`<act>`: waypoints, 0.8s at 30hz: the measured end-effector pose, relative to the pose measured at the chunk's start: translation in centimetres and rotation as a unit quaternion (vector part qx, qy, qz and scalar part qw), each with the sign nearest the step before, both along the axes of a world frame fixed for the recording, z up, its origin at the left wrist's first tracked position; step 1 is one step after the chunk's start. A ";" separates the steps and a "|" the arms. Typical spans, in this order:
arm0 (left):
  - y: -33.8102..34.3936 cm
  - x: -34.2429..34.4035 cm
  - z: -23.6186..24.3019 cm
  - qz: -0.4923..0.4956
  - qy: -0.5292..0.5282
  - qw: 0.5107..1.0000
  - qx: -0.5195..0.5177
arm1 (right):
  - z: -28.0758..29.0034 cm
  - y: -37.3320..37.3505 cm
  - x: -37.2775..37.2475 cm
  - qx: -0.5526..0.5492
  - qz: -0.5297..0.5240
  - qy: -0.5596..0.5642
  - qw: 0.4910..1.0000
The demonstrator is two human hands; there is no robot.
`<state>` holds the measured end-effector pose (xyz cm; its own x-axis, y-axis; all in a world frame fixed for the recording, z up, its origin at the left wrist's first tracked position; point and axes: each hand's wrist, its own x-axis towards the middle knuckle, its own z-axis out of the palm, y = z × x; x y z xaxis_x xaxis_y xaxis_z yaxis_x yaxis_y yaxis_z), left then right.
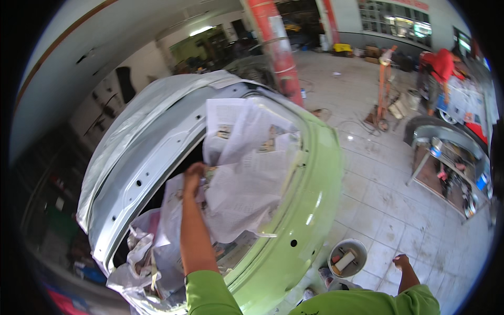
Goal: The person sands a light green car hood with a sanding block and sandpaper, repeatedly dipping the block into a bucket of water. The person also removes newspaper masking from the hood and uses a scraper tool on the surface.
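Note:
In front of me is a light green car body [320, 173], its rear opening covered with overlapping newspaper sheets [247, 189]. My left hand [194, 177] reaches across the opening, its fingers closed on the newspaper near the dark gap at the inner edge. Crumpled thin sheeting [139, 252] bunches at the lower left of the opening. Strips of pale tape appear along the opening's green edge. My right hand [401, 261] hangs out over the floor at the right, fingers curled; what they hold, if anything, is hidden.
A bucket [347, 257] with several items stands by my feet. At right are a low metal stand [438, 184] with tools and a person in red [441, 65] bending over a papered car part. A red pillar [275, 50] rises behind the car; an orange jack-like stand [385, 86] is farther off.

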<state>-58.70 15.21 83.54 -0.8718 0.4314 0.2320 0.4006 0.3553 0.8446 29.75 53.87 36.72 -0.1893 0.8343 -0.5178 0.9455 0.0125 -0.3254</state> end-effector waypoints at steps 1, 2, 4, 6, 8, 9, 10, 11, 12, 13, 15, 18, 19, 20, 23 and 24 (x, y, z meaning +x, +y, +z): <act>1.1 1.1 1.1 0.017 -0.047 0.995 0.088 | 0.0 -0.8 4.6 -0.018 -0.017 -0.051 0.998; 0.0 0.9 3.6 0.006 -0.052 0.997 0.064 | -1.1 -2.8 6.9 -0.057 -0.019 -0.089 0.994; 1.8 4.3 6.1 -0.063 -0.013 0.997 -0.040 | -0.9 -6.4 11.0 -0.112 -0.038 -0.144 0.983; 5.4 15.8 8.1 -0.082 0.203 0.954 -0.205 | 0.4 -9.7 16.1 -0.141 -0.115 -0.148 0.972; 6.8 25.2 8.3 -0.116 0.389 0.865 -0.295 | 1.4 -10.8 18.9 -0.105 -0.191 -0.117 0.969; 7.4 28.0 8.4 -0.198 0.412 0.836 -0.304 | 2.2 -10.7 20.3 -0.108 -0.181 -0.138 0.968; 8.1 30.3 8.8 -0.271 0.439 0.785 -0.343 | 2.8 -11.8 17.6 -0.150 -0.149 -0.108 0.971; 7.6 30.0 8.4 -0.277 0.418 0.778 -0.380 | 3.5 -11.8 16.0 -0.147 -0.147 -0.095 0.973; 6.9 28.0 7.5 -0.276 0.400 0.769 -0.415 | 3.9 -11.7 14.2 -0.127 -0.147 -0.056 0.979; 6.7 25.4 5.6 -0.280 0.382 0.771 -0.426 | 4.2 -10.3 15.0 -0.075 -0.114 -0.053 0.989; 4.4 20.1 3.2 -0.197 0.373 0.757 -0.498 | 4.7 -9.0 12.4 -0.064 -0.099 -0.024 0.993; 2.8 15.2 -1.7 -0.199 0.388 0.773 -0.461 | 4.9 -5.5 11.0 -0.012 -0.018 0.027 0.999; 3.5 16.1 -2.0 -0.184 0.362 0.767 -0.496 | 5.8 -4.9 10.3 -0.027 0.011 0.041 0.999; 4.5 17.2 -2.0 -0.169 0.337 0.762 -0.527 | 6.7 -4.1 10.1 -0.037 0.039 0.054 0.997; 5.1 17.9 0.2 -0.144 0.250 0.789 -0.543 | 8.0 -1.6 11.6 -0.015 0.085 0.107 0.991; 4.5 17.6 2.0 -0.117 0.241 0.816 -0.513 | 8.1 -0.7 12.8 -0.024 0.075 0.112 0.991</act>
<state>-41.11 19.70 85.51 -0.6518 0.7556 -0.0651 0.7566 0.6420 -0.1238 42.53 53.13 44.78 -0.4235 0.7638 -0.4871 0.8386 0.1271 -0.5298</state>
